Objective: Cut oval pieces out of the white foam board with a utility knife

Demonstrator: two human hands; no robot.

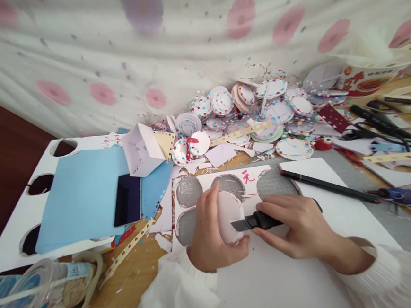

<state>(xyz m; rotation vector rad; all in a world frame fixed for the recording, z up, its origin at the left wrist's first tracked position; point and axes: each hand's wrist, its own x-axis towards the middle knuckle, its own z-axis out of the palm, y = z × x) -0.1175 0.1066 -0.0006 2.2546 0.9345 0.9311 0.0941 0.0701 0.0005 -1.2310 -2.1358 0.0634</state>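
My right hand (300,225) is closed around a black utility knife (255,221), its blade end pointing left onto a white sheet (213,184) with several round holes cut out of it. My left hand (213,229) presses down on that sheet beside the blade, fingers together and curled over a partly cut white circle (231,213). The sheet lies on a grey cutting mat (356,175). Both wrists wear white sleeves.
A heap of dotted paper discs (255,107) lies behind the mat. A black pen (332,186) rests on white card at right, with scissors and a glue gun (377,124) beyond. At left are a blue sheet (80,192), a phone (127,199), a white paper box (141,149) and a tape roll (41,290).
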